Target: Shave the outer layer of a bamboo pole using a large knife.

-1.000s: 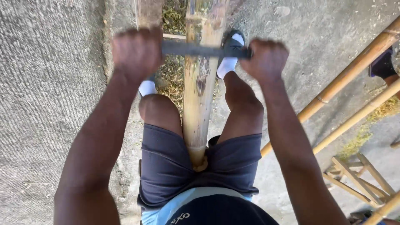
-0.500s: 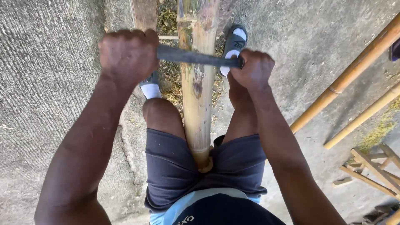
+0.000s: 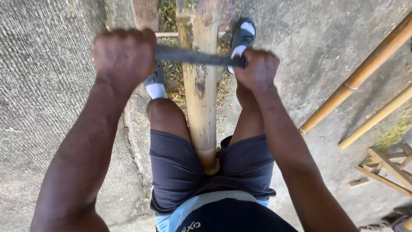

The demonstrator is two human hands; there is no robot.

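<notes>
Scraping midway: left hand and right hand fists clamp the blade ends across the bamboo pole; skin beyond the fingers partly stripped, stretch below them still unscraped.

Bright daylight falls on the concrete floor, evenly lit with only soft shadows beside the legs. The left hand at 11 o'clock is smeared by motion blur. The bamboo pole at centre looks sharp. Straight lines bow slightly toward the edges.

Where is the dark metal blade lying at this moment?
In the head view, the blade lies crosswise over the bamboo pole near the top centre, gripped at its ends by the left hand and the right hand.
</notes>
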